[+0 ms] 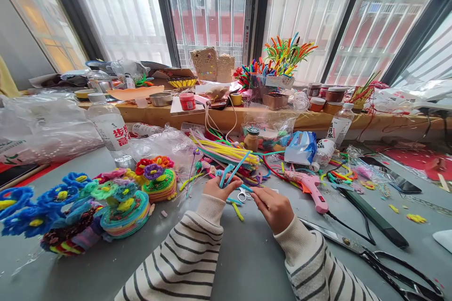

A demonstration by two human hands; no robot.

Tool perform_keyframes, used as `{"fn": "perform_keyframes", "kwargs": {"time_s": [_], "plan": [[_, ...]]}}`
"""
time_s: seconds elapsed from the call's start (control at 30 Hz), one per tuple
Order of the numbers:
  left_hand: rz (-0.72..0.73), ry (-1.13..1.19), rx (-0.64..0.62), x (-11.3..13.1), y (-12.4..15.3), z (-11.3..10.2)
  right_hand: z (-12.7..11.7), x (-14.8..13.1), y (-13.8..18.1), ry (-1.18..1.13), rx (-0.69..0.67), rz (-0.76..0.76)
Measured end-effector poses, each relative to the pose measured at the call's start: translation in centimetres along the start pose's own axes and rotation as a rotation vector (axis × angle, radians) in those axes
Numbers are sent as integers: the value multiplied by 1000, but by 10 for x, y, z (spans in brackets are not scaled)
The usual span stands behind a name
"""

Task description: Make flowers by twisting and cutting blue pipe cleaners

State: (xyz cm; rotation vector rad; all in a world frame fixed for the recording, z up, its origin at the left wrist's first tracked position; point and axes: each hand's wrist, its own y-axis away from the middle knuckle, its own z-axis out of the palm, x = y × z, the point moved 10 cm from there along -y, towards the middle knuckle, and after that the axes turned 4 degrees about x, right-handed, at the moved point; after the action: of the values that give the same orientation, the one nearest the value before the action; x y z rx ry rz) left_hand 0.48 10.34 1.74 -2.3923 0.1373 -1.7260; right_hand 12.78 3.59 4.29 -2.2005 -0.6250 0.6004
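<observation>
My left hand (219, 187) is closed on a light blue pipe cleaner (237, 168), which is bent into loops above the fingers. One straight end of it points up and to the right. My right hand (272, 204) pinches another end of the blue pipe cleaner, drawn out sideways between the two hands. Just below and between the hands lie small white-handled scissors (243, 194) and a short yellow-green piece (238, 212). Behind them spreads a bundle of yellow and coloured pipe cleaners (226, 148).
Fuzzy flower pots, one with blue flowers (61, 195), stand at left near a water bottle (112, 127). To the right lie a pink glue gun (312, 190) with its cord, large scissors (348, 243) and a phone (395, 176). A cluttered wooden ledge (226, 115) runs along the windows.
</observation>
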Motion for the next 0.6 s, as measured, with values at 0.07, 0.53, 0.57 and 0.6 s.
{"fn": "perform_keyframes", "kwargs": {"time_s": [0.07,0.53,0.57,0.6], "plan": [[-25,20,-15,-1,1,1,1,1,0,-1,-6,6],[-157,91,39,-16,1,-3,-1,7,0,14,28,63],[-145,66,51,-14,1,-5,-1,6,0,20,28,55],[-133,41,64,-13,1,-6,0,6,0,24,24,46]]}}
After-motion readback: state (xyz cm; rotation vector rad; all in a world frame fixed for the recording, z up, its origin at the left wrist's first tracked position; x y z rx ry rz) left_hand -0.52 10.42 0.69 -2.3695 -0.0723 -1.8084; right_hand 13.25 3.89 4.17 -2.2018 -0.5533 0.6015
